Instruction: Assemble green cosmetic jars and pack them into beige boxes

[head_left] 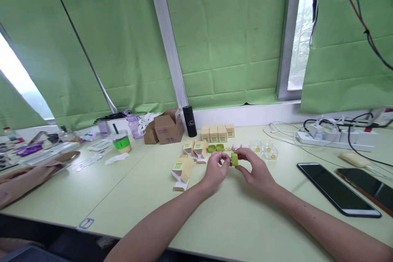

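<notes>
Pale table [144, 204], green curtains [224, 49] behind. Our right hand [257, 170] pinches the small green piece [235, 159] between thumb and fingers, near the open cartons [185, 163]. Our left hand [215, 170], fingertips together, is right beside it; we can't tell its grip.

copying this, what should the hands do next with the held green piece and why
Perhaps steady the green piece with the right hand while the left hand works at its edge: the right grips it, with the left close on its other side.
</notes>
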`<action>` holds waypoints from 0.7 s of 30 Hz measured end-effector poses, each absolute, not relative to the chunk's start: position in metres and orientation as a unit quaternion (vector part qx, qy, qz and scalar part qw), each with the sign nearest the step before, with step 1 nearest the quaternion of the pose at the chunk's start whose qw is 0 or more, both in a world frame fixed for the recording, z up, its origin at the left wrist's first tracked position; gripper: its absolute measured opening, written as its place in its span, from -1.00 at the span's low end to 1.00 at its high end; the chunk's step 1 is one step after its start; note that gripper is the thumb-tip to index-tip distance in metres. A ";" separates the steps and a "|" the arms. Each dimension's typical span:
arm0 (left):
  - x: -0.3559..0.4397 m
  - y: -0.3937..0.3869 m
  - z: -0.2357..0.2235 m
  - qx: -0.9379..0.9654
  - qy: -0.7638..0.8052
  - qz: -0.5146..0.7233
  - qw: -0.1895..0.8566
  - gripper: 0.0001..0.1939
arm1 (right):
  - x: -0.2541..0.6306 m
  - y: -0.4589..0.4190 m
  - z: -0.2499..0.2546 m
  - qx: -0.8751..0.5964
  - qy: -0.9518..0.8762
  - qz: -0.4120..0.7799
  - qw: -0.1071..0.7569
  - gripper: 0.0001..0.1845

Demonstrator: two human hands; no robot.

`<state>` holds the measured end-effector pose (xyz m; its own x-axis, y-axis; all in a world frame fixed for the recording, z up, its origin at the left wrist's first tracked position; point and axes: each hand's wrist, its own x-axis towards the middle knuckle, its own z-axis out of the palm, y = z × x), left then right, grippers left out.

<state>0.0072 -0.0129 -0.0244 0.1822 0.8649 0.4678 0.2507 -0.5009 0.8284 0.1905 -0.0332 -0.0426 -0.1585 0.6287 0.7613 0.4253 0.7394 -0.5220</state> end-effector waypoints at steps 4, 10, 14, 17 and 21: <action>0.007 -0.012 -0.026 0.705 0.391 0.503 0.312 -0.90 | 0.191 -0.033 -0.042 -0.347 -0.756 0.100 0.545 -0.54; 0.006 -0.011 -0.026 0.697 0.390 0.507 0.325 -0.92 | 0.191 -0.032 -0.042 -0.349 -0.757 0.099 0.543 -0.53; 0.006 -0.011 -0.026 0.689 0.389 0.509 0.338 -0.89 | 0.191 -0.033 -0.042 -0.350 -0.756 0.102 0.543 -0.54; 0.006 -0.012 -0.025 0.688 0.384 0.509 0.345 -0.85 | 0.191 -0.032 -0.043 -0.349 -0.757 0.098 0.543 -0.55; 0.005 -0.014 -0.022 0.686 0.380 0.510 0.353 -0.83 | 0.191 -0.031 -0.044 -0.344 -0.759 0.093 0.545 -0.55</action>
<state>0.0049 -0.0137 -0.0223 0.1912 0.8822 0.4302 0.1619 -0.4606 0.8727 0.1908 -0.0312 -0.0438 -0.1691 0.6225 0.7641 0.4206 0.7467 -0.5152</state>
